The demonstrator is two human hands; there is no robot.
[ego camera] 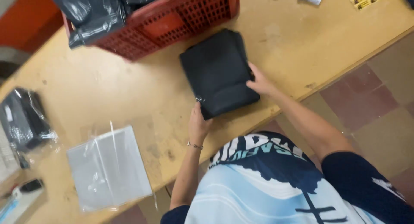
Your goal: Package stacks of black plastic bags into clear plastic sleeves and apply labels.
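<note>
Close in, both hands are on the folded black garment point(219, 72), which lies flat on the worktop point(129, 99) near its front edge. The left hand point(198, 122), a thin bracelet at the wrist, pinches the near corner, fingers closed on the cloth. The right hand point(258, 82) presses on the right edge, fingers curled over the fold and gripping it.

The step looks like squaring up the fold, and to do it well I'd say keep the layers flat, hold the two edges in line, and press the air out so the bundle stays compact and the corners don't splay. The near corner already looks a touch loose, so that pinch matters.

Further left on the worktop, well apart from the garment, lies a clear bag point(108, 168), flat and, as far as can be told, with nothing in it. Beyond that, at the left edge, a second clear bag point(26, 120) holds something dark, probably another folded item, though it is blurred.

At the far side sits a red crate point(172, 23), just behind the garment, its latticed wall showing. Shiny black plastic bundles point(92, 12) fill its left end and spill over the rim.
</note>
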